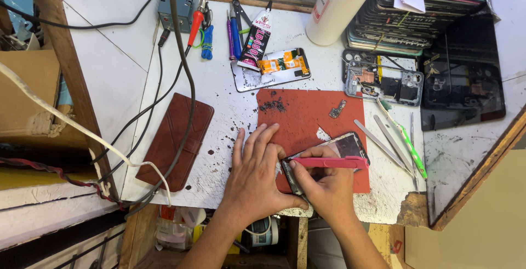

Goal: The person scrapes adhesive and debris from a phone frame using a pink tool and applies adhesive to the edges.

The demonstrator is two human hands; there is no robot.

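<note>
Phone-repair workshop: stacked phone frames (416,11), glue tube (256,39), tweezers (383,146) on scarred workbench (219,104).

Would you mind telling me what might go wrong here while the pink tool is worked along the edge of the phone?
1. The pink pry tool in the right hand could slip and may crack the phone, which the left hand only steadies at one end.
2. Dark debris on the red mat might scratch the glass.
3. The metal tweezers lie near the table edge and could get knocked off.
</note>
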